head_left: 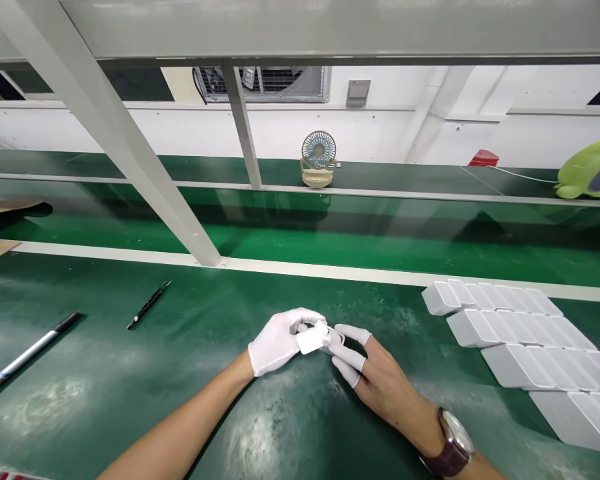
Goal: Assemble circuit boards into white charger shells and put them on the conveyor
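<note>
My left hand (279, 341), in a white glove, is closed around a small white plastic part (312, 339) held just above the green table (130, 387). My right hand (375, 380) wears white finger cots and a wristwatch. Its fingertips pinch the same white part from the right side. Both hands meet at the middle of the table, near its front.
Rows of white rectangular boxes (520, 353) lie at the right. A black pen (149, 304) and a silver marker (30, 352) lie at the left. A slanted grey frame post (130, 153) crosses the left. A small fan (318, 159) and a green object (590, 168) stand behind the conveyor belt (360, 233).
</note>
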Motion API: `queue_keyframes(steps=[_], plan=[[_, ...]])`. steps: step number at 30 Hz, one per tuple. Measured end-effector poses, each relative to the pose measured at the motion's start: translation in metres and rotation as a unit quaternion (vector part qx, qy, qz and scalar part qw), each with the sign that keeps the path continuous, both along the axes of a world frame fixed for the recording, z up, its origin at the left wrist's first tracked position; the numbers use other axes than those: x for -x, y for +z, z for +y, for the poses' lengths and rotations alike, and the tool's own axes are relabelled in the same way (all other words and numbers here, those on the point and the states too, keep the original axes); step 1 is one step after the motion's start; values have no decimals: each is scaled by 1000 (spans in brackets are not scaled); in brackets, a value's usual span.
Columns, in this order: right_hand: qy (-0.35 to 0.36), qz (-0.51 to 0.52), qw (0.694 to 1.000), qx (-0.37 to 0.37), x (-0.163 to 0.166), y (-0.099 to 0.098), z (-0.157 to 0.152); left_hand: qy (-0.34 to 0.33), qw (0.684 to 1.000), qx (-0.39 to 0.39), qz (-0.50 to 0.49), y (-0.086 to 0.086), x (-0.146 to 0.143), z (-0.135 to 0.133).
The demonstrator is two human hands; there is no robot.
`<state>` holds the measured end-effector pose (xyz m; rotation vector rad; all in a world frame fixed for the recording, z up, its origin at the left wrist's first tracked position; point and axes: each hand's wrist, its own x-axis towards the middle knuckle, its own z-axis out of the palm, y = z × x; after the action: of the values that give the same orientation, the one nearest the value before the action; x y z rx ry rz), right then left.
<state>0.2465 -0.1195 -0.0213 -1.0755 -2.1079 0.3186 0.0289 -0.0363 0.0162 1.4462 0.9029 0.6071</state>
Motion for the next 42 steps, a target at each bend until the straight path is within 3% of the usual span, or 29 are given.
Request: queue_keyframes(steps=[6,16,19,22,25,27,31,34,38,42], plan=[[4,60,998,-1,6,3,4,13,1000,4,-11,0,-2,1],[-8,1,997,-72,12,-18,7,-14,988,57,-140,-18,7,3],[-12,6,996,-90,12,-4,12,26,971,86,-221,-18,13,8],[-21,52,992,-117,13,20,19,118,958,79,-249,-16,21,16],[-31,96,983,-153,16,32,23,191,956,30,-222,-13,27,19],[-20,91,988,-121,19,28,23,189,966,-28,-174,-8,28,16],[27,29,999,8,24,8,19,65,979,-194,-11,6,20,-2],[8,30,1000,-2,26,-2,18,6,954,-292,63,9,13,-13],[-31,39,998,-33,26,-8,15,35,948,-305,82,5,11,-14],[-56,75,995,17,26,-9,12,38,963,-257,72,1,12,-12]])
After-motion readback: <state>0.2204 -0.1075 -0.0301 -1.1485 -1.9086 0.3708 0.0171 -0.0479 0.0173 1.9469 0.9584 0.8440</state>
